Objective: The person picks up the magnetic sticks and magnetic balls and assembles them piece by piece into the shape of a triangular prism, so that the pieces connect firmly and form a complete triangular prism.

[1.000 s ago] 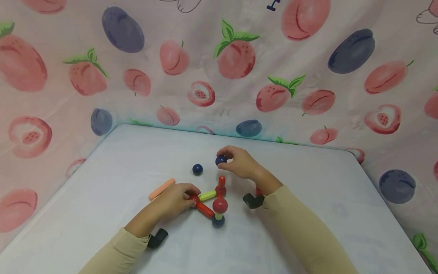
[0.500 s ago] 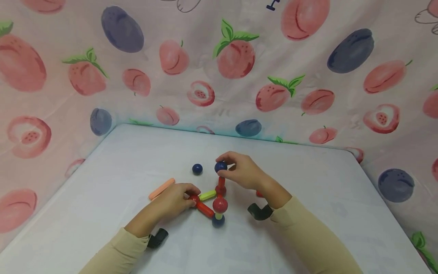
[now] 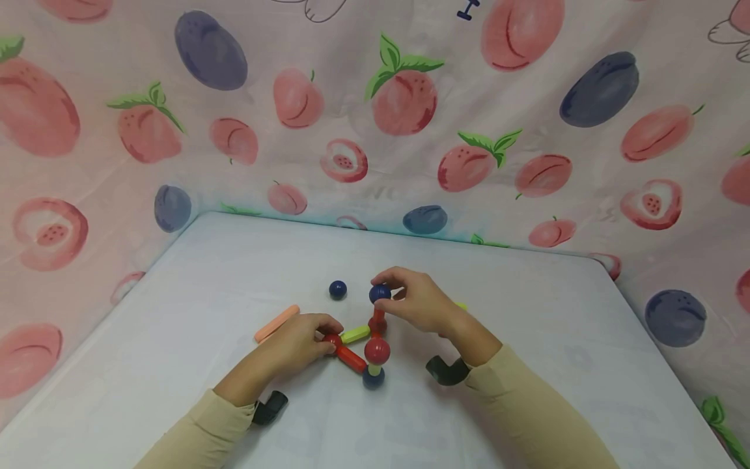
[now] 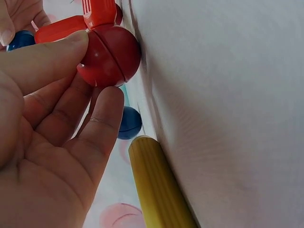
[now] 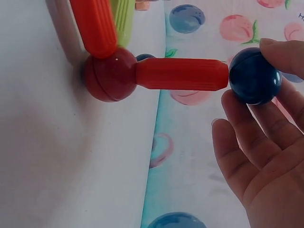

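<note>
A magnetic ball-and-rod frame stands mid-table in the head view. My left hand [image 3: 301, 339] pinches its left red ball [image 4: 114, 54] between thumb and fingers. From that ball run a yellow-green rod [image 3: 355, 335] to the back red ball [image 5: 110, 78] and a red rod [image 3: 351, 359] to the front blue ball [image 3: 373, 379]. Another red ball [image 3: 377, 351] sits raised over the front blue ball on a short-looking rod. My right hand [image 3: 416, 299] pinches a blue ball [image 5: 254, 76] at the top end of the upright red rod [image 5: 183, 74], which rises from the back red ball.
A loose blue ball [image 3: 337, 290] lies behind the frame. Left of it is an orange rod [image 3: 277, 324], partly behind my left hand. A yellow-green tip [image 3: 461, 305] peeks out past my right wrist. Fruit-printed cloth [image 3: 351, 98] hangs along the table's back and sides.
My right hand has come down and toward me, bringing the blue ball onto the top of the upright red rod. The left hand stays at its red ball.
</note>
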### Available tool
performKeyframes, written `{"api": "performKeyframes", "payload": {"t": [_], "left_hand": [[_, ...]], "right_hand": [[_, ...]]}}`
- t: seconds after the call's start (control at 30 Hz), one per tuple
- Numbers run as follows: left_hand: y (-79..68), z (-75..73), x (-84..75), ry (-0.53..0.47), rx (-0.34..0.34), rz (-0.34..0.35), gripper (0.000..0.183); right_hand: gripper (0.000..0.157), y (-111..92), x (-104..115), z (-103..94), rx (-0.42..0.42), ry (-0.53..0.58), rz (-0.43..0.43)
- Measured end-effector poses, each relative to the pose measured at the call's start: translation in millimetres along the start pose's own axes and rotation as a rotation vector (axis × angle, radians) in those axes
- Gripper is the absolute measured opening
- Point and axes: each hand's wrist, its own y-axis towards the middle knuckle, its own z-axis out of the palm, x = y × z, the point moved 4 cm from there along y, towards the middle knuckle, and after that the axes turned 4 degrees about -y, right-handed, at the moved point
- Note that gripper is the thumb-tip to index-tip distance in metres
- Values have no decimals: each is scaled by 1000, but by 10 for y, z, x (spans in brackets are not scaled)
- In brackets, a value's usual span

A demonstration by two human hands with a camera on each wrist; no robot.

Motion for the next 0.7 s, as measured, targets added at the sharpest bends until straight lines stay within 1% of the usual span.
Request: {"api": "performKeyframes", "payload": {"t": [0.5, 0.7], "left_hand": [[-6, -7, -17, -1, 9, -7, 24], [-2, -4, -9, -1, 10, -1, 24]], "right_hand": [[36, -23, -35, 12, -13, 4, -24], [38, -33, -63, 19, 6, 26, -18]]}}
